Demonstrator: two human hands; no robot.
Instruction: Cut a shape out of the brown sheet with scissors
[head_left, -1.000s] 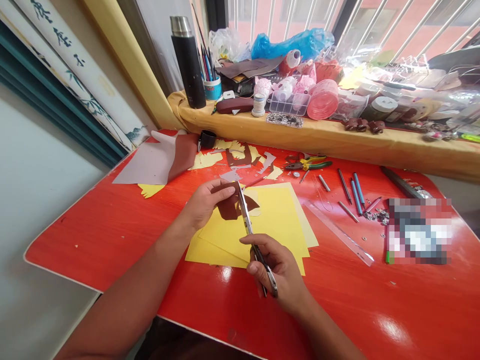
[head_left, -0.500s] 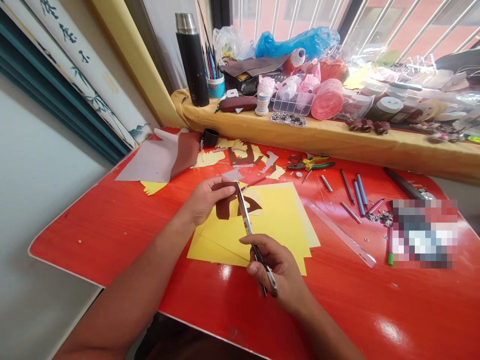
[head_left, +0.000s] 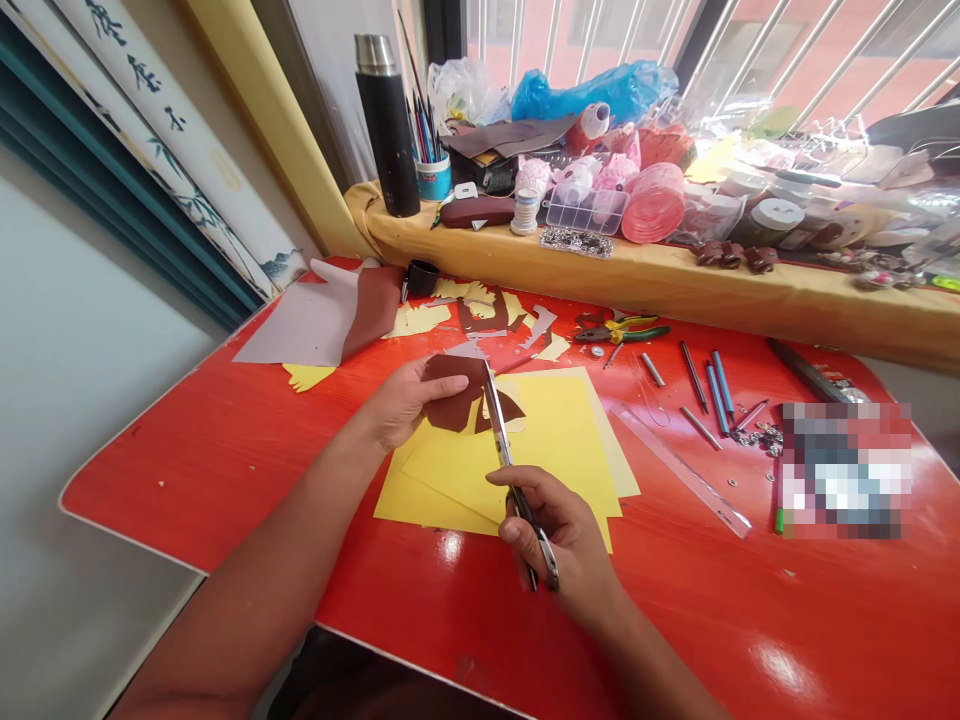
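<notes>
Here, the left hand (head_left: 409, 405) pinches a brown cut-out (head_left: 450, 395) above yellow card sheets (head_left: 540, 450), its outline seemingly unfinished. The right hand (head_left: 559, 535) closes around long scissors (head_left: 501, 440) at its edge. Cut scraps (head_left: 480, 318) lie farther along the red table (head_left: 187, 480), below a cluttered, yellow-draped window ledge (head_left: 600, 270).

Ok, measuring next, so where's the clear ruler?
In the head view, the clear ruler lies on the red table, right of the yellow paper, below a metal rod.
</notes>
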